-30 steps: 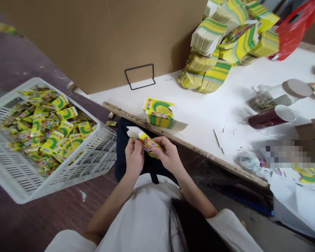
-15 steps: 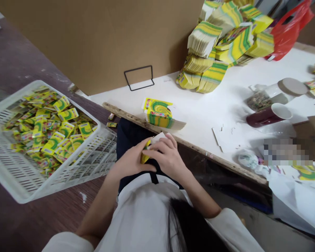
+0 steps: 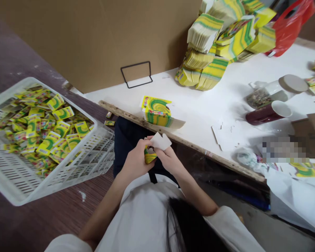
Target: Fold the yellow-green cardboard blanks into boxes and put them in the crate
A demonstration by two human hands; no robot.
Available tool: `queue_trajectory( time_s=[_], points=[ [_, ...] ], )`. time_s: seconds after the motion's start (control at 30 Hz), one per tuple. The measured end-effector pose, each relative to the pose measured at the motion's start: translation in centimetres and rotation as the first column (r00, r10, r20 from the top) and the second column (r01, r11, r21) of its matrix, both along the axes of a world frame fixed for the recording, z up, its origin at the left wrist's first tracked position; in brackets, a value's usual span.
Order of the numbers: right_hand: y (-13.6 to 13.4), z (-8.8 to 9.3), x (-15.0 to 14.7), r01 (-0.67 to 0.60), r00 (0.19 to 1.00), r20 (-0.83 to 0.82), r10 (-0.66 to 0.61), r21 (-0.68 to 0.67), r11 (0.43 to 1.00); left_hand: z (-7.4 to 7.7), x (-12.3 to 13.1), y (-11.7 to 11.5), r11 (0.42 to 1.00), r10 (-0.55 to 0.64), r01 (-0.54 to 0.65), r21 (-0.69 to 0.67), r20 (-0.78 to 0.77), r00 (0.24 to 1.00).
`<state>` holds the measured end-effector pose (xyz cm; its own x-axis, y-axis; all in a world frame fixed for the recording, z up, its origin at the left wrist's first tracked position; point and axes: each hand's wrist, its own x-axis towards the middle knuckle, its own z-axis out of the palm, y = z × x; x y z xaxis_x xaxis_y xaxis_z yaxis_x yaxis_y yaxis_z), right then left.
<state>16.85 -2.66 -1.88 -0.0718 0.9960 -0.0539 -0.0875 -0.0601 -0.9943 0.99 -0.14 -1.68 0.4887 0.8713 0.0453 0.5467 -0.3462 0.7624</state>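
Observation:
Both hands meet over my lap, just below the table's wooden front edge (image 3: 173, 138). My left hand (image 3: 135, 161) and my right hand (image 3: 168, 159) are closed on one small yellow-green carton (image 3: 150, 156). Its white end flap (image 3: 160, 141) sticks up between my fingers. A short stack of flat yellow-green carton blanks (image 3: 159, 112) lies on the white table (image 3: 204, 105) straight ahead of my hands. To my left, a white slotted plastic basket (image 3: 76, 168) holds several folded cartons (image 3: 42, 126).
A big heap of bundled carton blanks (image 3: 220, 45) leans at the back against a brown cardboard wall (image 3: 107, 38). A maroon cup (image 3: 267, 112), a lidded jar (image 3: 275, 91) and a red plastic bag (image 3: 291, 28) are on the right. A black wire frame (image 3: 135, 74) stands by the wall.
The carton was held out long across both hands with its white end at the left. It has since been turned upright and drawn in, with the white flap raised at the top.

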Motion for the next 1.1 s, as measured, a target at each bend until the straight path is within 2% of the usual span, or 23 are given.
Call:
queue_trajectory(
  time_s=[0.1,0.2,0.27,0.37,0.43,0.57,0.77,0.83,1.0,1.1],
  points=[
    [-0.4,0.0,0.0,-0.106,0.987,0.135,0.092,0.099,0.989,-0.5,-0.1,0.5,0.996,0.029,-0.031,-0.088,-0.027,0.999],
    [-0.8,-0.1,-0.2,-0.165,0.946,0.309,0.095,0.210,0.964,-1.4,0.3,0.7,0.997,0.080,-0.079,-0.020,0.064,0.995],
    [-0.8,-0.3,-0.2,-0.102,0.942,0.335,0.002,0.280,0.955,-1.9,0.6,0.7,0.984,0.135,-0.149,0.099,0.140,0.981],
    [-0.5,-0.5,0.5,0.064,0.948,0.274,-0.162,0.333,0.941,-1.8,0.3,0.6,0.966,0.186,-0.193,0.171,0.055,0.981],
    [-0.3,-0.6,1.2,0.034,0.938,0.315,-0.148,0.342,0.939,-1.2,-0.2,0.5,0.979,0.155,-0.151,0.139,-0.014,0.988],
    [0.2,-0.5,3.0,-0.249,0.880,0.471,0.060,0.350,0.903,0.2,-1.4,0.5,0.993,0.049,-0.046,0.109,-0.027,0.998],
    [1.2,0.5,5.4,-0.456,0.833,0.477,0.280,0.304,0.837,1.8,-2.3,1.4,0.990,-0.080,0.090,0.109,-0.091,0.993],
    [1.2,0.7,5.2,-0.454,0.826,0.495,0.271,0.297,0.840,2.0,-2.1,1.5,0.983,-0.076,0.092,0.157,-0.109,0.991],
    [0.7,0.1,3.3,-0.321,0.848,0.518,0.114,0.330,0.888,1.8,-1.5,1.4,0.978,-0.023,0.040,0.203,-0.085,0.996],
    [0.7,0.0,3.5,-0.347,0.840,0.528,0.127,0.342,0.873,1.8,-1.8,1.6,0.982,-0.030,0.041,0.183,-0.061,0.998]
  ],
)
